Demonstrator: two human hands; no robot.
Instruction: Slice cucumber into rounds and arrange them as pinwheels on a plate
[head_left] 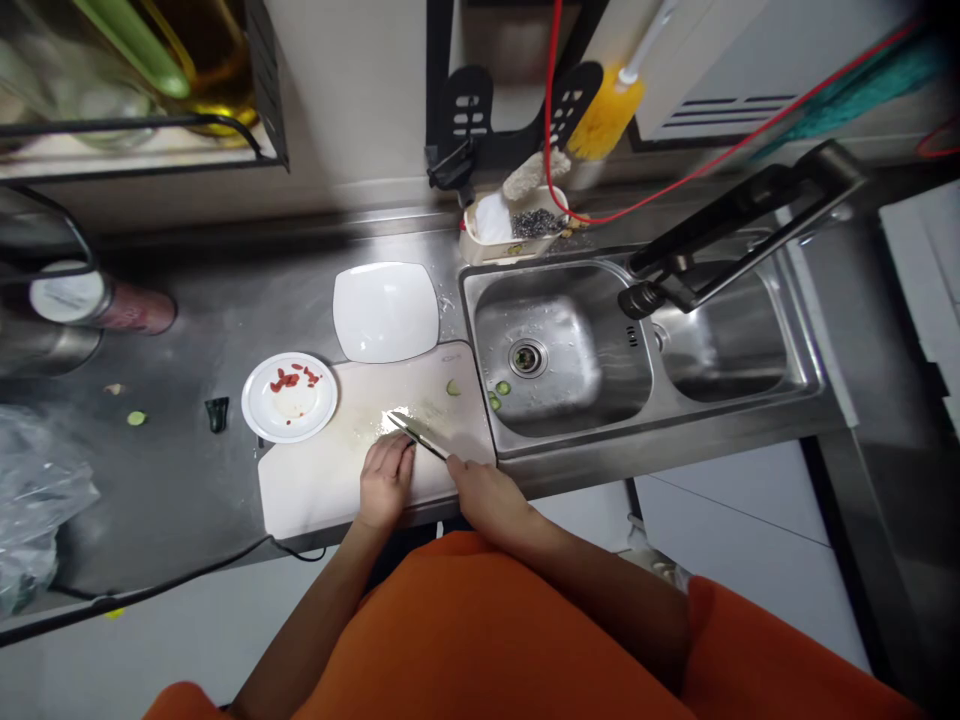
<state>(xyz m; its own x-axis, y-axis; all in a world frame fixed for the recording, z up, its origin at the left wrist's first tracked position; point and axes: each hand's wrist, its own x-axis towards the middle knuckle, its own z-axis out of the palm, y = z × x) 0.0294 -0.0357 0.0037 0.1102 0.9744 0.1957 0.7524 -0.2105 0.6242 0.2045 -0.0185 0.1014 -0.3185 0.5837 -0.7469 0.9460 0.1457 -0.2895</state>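
My right hand (489,497) is closed round the handle of a kitchen knife (417,437), whose blade slants up and left over the white cutting board (315,495). Close against the blade, my left hand (386,478) rests on the board with its fingers curled together. What lies under those fingertips is hidden. Wet marks glisten near the knife tip. A pale green cucumber piece (453,387) lies near the board's right edge. Overlapping the board's upper left corner is a small white plate (255,412) with several red bits. A square white plate (386,310) sits behind the board.
Right of the board is a double steel sink (570,400) with green slices (502,388) in it and a black faucet (697,240) above. A sponge caddy (484,248) stands behind. Leftward are a dark green stub (217,414), a canister (139,305) and a plastic bag (37,490).
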